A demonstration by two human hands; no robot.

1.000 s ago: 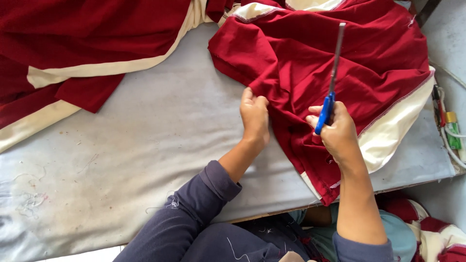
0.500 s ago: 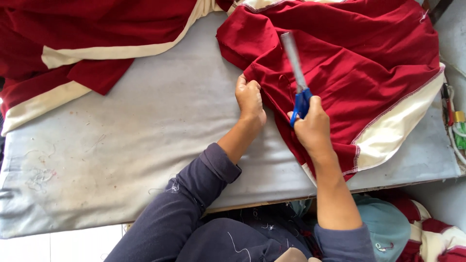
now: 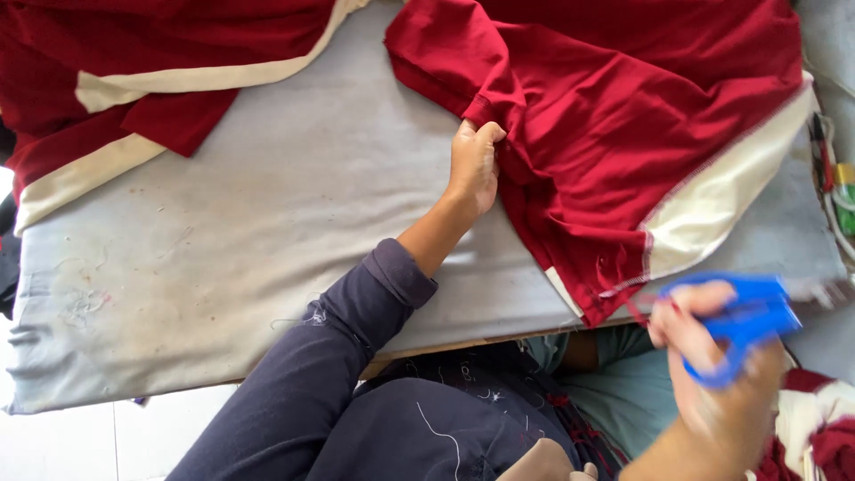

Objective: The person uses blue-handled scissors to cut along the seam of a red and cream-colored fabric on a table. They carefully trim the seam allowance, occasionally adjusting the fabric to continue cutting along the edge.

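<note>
Two hands are at work over a grey padded table (image 3: 267, 232). The left hand (image 3: 474, 165) is closed, pinching a fold of the dark red garment (image 3: 623, 116), which lies on the far right part of the table with a cream band at its right edge. The right hand (image 3: 726, 374), blurred, is near the right corner, off the cloth, fingers curled through blue scissors (image 3: 744, 321). Another red and cream cloth (image 3: 134, 71) lies far left.
</note>
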